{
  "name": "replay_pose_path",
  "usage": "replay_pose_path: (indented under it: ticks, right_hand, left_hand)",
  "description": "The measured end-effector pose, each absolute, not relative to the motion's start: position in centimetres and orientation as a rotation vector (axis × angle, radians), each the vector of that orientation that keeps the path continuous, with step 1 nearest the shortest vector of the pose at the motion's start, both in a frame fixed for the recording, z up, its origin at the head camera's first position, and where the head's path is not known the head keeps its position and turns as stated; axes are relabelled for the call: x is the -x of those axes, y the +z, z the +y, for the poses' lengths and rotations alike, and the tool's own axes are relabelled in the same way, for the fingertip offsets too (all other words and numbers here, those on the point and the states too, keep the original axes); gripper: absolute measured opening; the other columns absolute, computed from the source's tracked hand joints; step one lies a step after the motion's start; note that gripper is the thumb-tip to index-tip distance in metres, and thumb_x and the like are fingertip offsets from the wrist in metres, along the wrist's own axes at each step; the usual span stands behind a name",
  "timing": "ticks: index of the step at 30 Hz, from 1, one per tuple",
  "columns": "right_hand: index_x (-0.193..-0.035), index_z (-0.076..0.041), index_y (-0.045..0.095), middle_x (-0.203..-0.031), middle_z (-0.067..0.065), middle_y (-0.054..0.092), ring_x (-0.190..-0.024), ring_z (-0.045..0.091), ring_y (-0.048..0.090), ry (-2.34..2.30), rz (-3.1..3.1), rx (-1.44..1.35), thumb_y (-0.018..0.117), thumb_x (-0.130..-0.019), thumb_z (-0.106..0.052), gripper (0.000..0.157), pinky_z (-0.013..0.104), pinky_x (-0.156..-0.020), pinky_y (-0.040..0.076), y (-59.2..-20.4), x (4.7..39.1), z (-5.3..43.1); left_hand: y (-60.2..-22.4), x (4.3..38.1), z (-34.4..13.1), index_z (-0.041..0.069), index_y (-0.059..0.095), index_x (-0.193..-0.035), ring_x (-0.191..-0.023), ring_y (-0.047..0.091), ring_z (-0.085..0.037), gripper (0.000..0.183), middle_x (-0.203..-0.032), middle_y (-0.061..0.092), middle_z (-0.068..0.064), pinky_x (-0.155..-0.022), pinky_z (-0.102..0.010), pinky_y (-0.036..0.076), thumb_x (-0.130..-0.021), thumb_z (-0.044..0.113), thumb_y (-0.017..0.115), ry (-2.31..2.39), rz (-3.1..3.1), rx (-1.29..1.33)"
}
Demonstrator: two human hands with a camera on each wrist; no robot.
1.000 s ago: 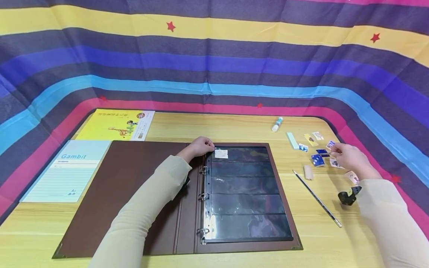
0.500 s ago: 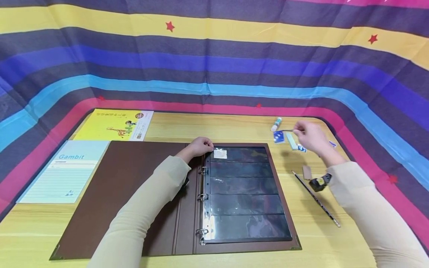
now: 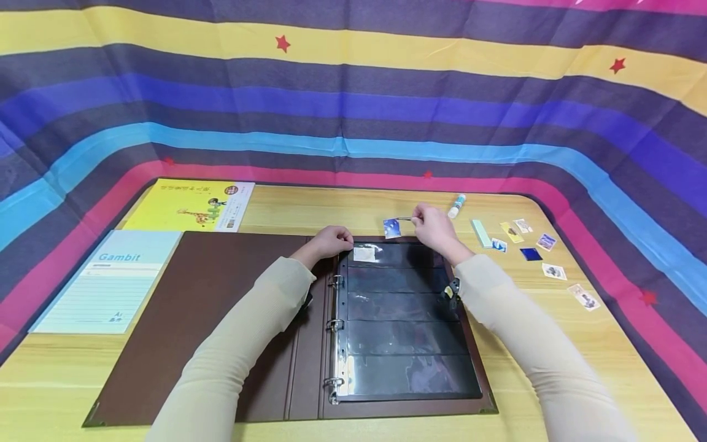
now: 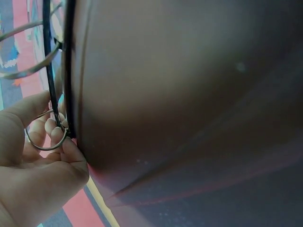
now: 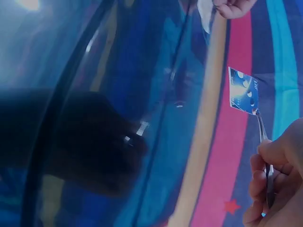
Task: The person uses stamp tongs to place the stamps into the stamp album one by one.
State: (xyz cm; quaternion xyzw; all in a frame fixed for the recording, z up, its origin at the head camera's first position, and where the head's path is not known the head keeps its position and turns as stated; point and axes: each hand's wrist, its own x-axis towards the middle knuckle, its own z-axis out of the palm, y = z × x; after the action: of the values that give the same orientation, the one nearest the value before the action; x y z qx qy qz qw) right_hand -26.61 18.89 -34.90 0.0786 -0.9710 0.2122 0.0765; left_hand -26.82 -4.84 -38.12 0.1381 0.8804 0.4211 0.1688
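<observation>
A brown ring binder point(image 3: 204, 276) lies open, with a black pocket page point(image 3: 409, 337) on its rings. My left hand point(image 3: 329, 241) pinches the page's upper inner corner, by a metal ring point(image 4: 45, 147) in the left wrist view. A small whitish stamp point(image 3: 364, 253) sits in the top pocket close to those fingers. My right hand point(image 3: 433, 226) holds metal tweezers point(image 5: 262, 128) between thumb and fingers. Their tips grip one corner of a blue stamp point(image 5: 244, 91) with pale round shapes, held above the page's top edge.
Several loose stamps point(image 3: 511, 232) lie at the right, beside a pale green strip point(image 3: 481, 233). A glue stick point(image 3: 456, 205) lies at the back. On the left are a Gambit notepad point(image 3: 105, 288) and a yellow book point(image 3: 182, 205). My right sleeve hides the pencil and eraser.
My right hand has lifted the blue stamp with the tweezers from the loose stamps and carried it left to the page's top edge. My left hand has stayed at the corner.
</observation>
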Motion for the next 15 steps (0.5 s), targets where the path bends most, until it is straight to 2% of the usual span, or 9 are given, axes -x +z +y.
replay_pose_path:
  ticks: [5, 15]
  right_hand:
    - [-0.077, -0.010, 0.050, -0.074, 0.006, 0.052, -0.067, 0.022, 0.047, 0.606, -2.943, -0.213, 0.047, -0.080, -0.013, 0.005, 0.036, -0.057, 0.036, -36.0, 27.0, 18.1]
    - [-0.073, -0.010, 0.050, -0.069, 0.004, 0.051, -0.064, 0.021, 0.046, 0.604, -3.044, -0.284, 0.047, -0.078, -0.011, 0.005, 0.033, -0.056, 0.035, -36.8, 25.6, 17.9]
  left_hand:
    - [-38.1, 26.8, -4.8, 0.005, 0.052, -0.080, -0.064, 0.041, -0.018, 0.007, -0.076, 0.046, -0.005, -0.059, -0.028, 0.035, -0.081, 0.012, 0.052, 1.196, 2.491, -0.387]
    - [-37.9, 26.7, -4.8, 0.005, 0.052, -0.081, -0.065, 0.043, -0.018, 0.007, -0.078, 0.047, -0.005, -0.060, -0.028, 0.035, -0.081, 0.012, 0.052, 1.191, 2.499, -0.381]
